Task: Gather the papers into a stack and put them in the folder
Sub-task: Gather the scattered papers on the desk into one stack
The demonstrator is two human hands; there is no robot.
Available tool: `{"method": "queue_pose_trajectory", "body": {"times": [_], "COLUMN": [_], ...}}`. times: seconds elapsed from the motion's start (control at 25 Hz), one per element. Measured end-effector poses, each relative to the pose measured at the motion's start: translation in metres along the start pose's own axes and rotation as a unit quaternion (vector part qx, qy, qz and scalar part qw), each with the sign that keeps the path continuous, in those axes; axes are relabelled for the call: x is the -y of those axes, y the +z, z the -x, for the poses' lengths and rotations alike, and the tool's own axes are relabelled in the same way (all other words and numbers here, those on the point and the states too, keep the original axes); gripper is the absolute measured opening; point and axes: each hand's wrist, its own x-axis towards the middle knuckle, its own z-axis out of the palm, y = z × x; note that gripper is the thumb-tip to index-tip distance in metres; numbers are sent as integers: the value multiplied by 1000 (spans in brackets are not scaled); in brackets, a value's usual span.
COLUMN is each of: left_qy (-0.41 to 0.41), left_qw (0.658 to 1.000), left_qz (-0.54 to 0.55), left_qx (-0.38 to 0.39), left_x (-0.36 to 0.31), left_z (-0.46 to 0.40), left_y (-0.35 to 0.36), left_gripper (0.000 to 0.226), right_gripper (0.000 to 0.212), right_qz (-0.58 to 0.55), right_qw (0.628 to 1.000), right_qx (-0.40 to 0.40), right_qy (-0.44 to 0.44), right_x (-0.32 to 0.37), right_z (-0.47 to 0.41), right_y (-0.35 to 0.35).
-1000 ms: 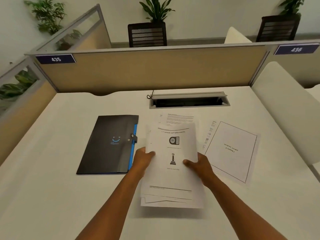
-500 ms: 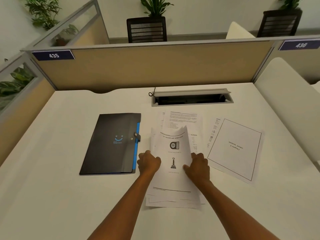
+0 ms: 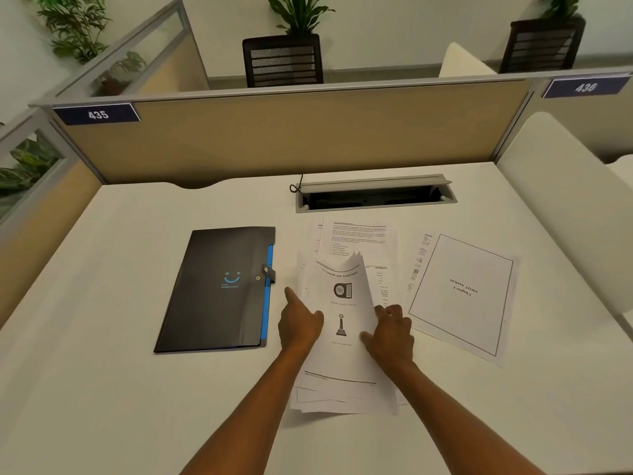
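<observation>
A loose stack of printed papers (image 3: 342, 358) lies on the white desk (image 3: 102, 389) in front of me, its far end bowed upward. My left hand (image 3: 299, 323) grips the stack's left edge, index finger pointing forward. My right hand (image 3: 390, 332) holds the right edge. More sheets (image 3: 359, 238) lie under and beyond the stack. A bordered sheet (image 3: 462, 293) lies apart to the right. The black folder (image 3: 219, 289) with a blue edge and snap strap lies closed to the left.
A cable tray opening (image 3: 373, 197) is set into the desk beyond the papers. A tan partition (image 3: 291, 132) closes off the back, and another runs along the left. A white chair back (image 3: 565, 200) stands at the right.
The stack was raised off the desk, then came down flat. Both hands slid forward along its sides, squeezing it so the far end bows up. My left index finger now points out.
</observation>
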Motion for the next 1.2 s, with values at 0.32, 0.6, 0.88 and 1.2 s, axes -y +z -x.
{"method": "queue_pose_trajectory", "body": {"times": [0.32, 0.6, 0.88, 1.2], "left_qy": [50, 43, 75, 164], "left_qw": [996, 984, 924, 894], "left_qz": [55, 142, 334, 381], "left_qx": [56, 96, 168, 168], "left_x": [-2, 2, -8, -34], "left_z": [4, -7, -20, -19], "left_y": [2, -10, -52, -77], "left_gripper": [49, 43, 53, 48], "right_gripper": [61, 74, 80, 26], "right_qz": [-10, -75, -452, -570], "right_qw": [1000, 997, 892, 808], "right_qx": [-8, -13, -22, -6], "right_qy": [-2, 6, -10, -149], "right_x": [-3, -10, -25, 0], "right_z": [-3, -10, -31, -24], "right_y": [3, 0, -52, -103]}}
